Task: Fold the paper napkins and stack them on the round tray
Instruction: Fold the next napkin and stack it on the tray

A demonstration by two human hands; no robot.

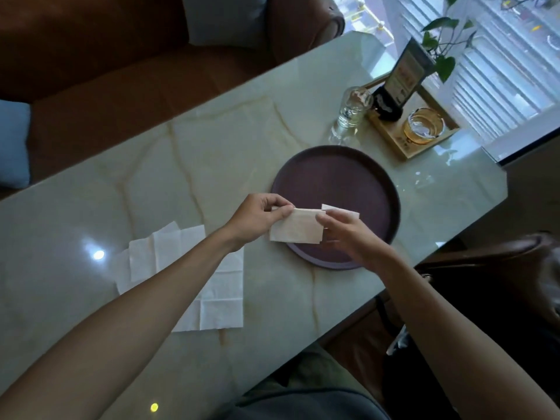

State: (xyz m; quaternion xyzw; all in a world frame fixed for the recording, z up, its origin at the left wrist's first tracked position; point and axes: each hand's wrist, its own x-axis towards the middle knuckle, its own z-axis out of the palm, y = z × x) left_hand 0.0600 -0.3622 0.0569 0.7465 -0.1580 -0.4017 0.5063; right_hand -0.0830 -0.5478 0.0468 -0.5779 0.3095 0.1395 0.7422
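A folded white paper napkin [295, 227] hangs just above the near-left edge of the round dark purple tray [336, 180]. My left hand [257, 218] pinches its upper left corner and my right hand [348, 234] grips its right edge. Behind my right hand a second folded white napkin [342, 211] shows on the tray, partly hidden. Several unfolded white napkins [218, 286] lie flat on the marble table to the left, partly under my left forearm.
A clear glass [351, 112] stands beyond the tray. A wooden holder [391, 131] at the far right carries a menu card [406, 74] and an amber glass [422, 125]. A brown sofa [121, 56] runs along the table's far side. The table edge [378, 292] is near my right forearm.
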